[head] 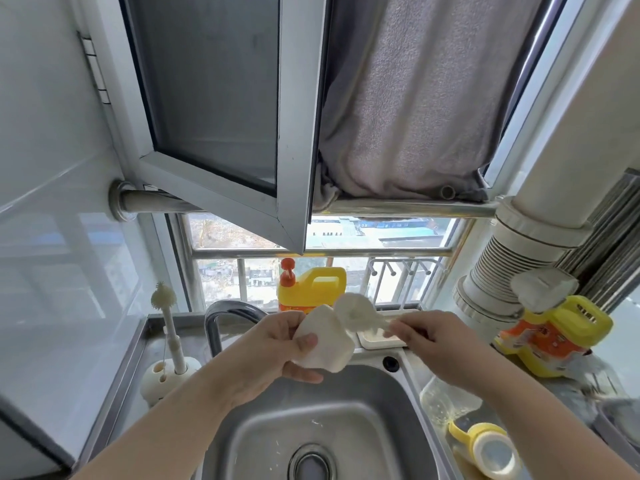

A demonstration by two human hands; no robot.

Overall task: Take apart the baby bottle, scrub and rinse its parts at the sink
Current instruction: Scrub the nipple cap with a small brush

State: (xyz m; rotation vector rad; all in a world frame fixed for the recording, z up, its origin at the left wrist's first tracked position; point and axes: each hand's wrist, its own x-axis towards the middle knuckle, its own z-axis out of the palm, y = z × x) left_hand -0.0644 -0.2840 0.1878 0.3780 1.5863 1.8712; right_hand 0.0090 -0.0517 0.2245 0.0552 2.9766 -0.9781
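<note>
White cap (323, 341), milky plastic, sits in the left hand (273, 351): thumb pressed on its near face, other fingers curled round behind and under, so it's held steady above the sink (398, 410) with its open side turned toward the other hand. Right hand (440, 344) pinches the stem of a small white brush (353, 313) between thumb and fingertips; its round head is just past the left fingertips, at or touching the cap's rim, can't tell which through the blur. Judged step: scrubbing the cap, held over the basin so drips fall in. Bottle (450, 403), clear, lies on the counter below the right wrist, well apart from both hands, already taken apart. Yellow collar (485, 448) with its pale teat lies beside it, nearer the camera. Faucet (225, 320) stands behind the left hand; no water seen running. Counts: one cap, one bottle, one collar, two brushes (second brush (166, 320) upright in a holder left of the left hand), two yellow jugs (311, 289) beyond the fingers.
</note>
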